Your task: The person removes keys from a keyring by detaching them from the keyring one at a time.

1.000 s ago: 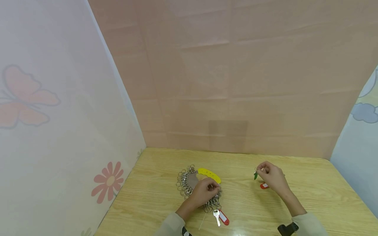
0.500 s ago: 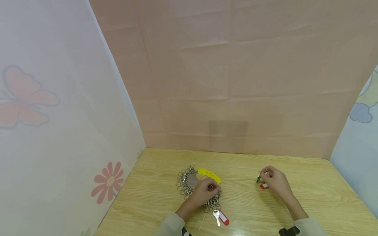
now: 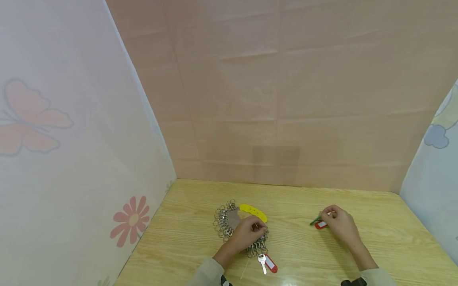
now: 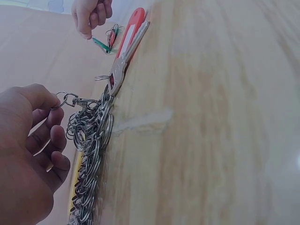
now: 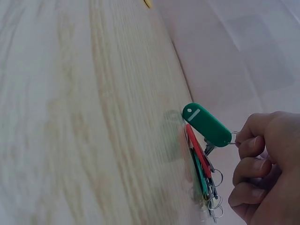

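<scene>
My left hand [image 3: 247, 232] pinches a small metal ring [image 4: 60, 100] between thumb and finger, above a holder edged with many rings and clasps. The ring joins a swivel clasp [image 4: 83, 103] on that holder, which has a yellow handle [image 3: 254, 212]. From the holder's near edge hang a silver key [image 3: 262, 263] and a red key tag [image 3: 272, 263]. On the right, my right hand [image 3: 341, 226] pinches the ring end of a green key tag [image 5: 206, 125], tilted close over the table. Under it lie a red tag [image 5: 197, 146] and another green tag [image 5: 200, 174].
A wood-patterned table [image 3: 200, 262] carries everything. A pinkish cloth wall [image 3: 229, 99] rises behind it, with a pale printed panel [image 3: 89, 139] at the left and another at the right. A thin pale strand [image 3: 245, 268] lies near the holder.
My right hand has moved right and toward me with the green key tag, which now lies flatter beside the red tag. The left hand has stayed in place.
</scene>
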